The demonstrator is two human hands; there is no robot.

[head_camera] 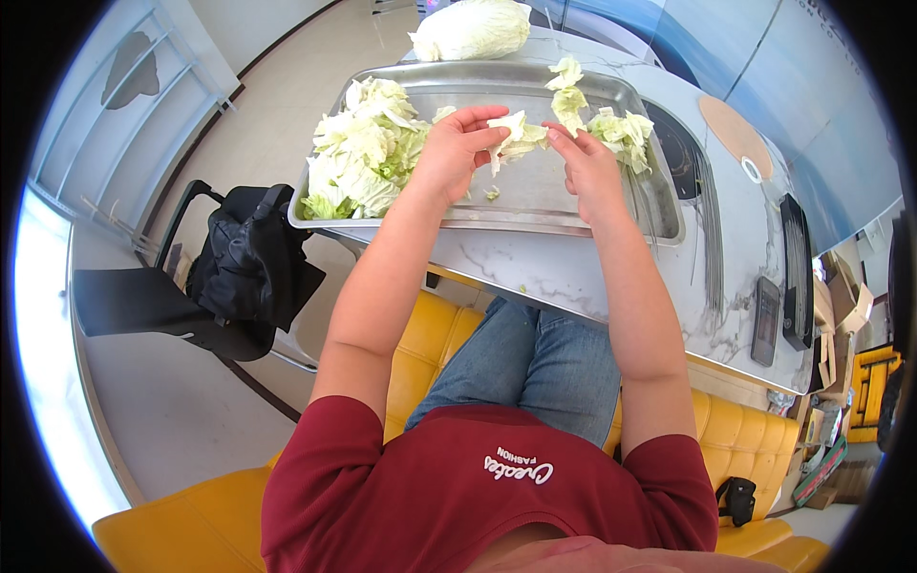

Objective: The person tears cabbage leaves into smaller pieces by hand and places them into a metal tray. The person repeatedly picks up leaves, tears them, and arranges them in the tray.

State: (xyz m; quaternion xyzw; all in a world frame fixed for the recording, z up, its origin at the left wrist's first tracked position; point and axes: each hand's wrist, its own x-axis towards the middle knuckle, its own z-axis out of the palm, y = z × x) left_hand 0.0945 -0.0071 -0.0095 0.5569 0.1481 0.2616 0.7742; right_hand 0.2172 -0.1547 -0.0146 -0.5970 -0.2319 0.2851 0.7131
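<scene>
My left hand [458, 147] pinches a torn napa cabbage leaf piece [521, 137] above a shallow steel tray [530, 193]. At the leaf's right end, my right hand [591, 165] has its thumb and fingertips closed on its edge. Two more leaf pieces [568, 100] stand in a line just beyond the right fingertips; whether a skewer runs through them is unclear. A large heap of torn cabbage [365, 154] fills the tray's left end. On the right lies a smaller bunch of leaves [623, 132], with thin metal skewers [640, 200] extending from it.
A whole napa cabbage [473, 30] lies behind the tray. To the right are a black cooktop [670, 143], bundled metal skewers [711, 243], a round board [734, 132], a phone [765, 322] and a long black case [797, 272]. A black bag [247, 258] sits on a chair at left.
</scene>
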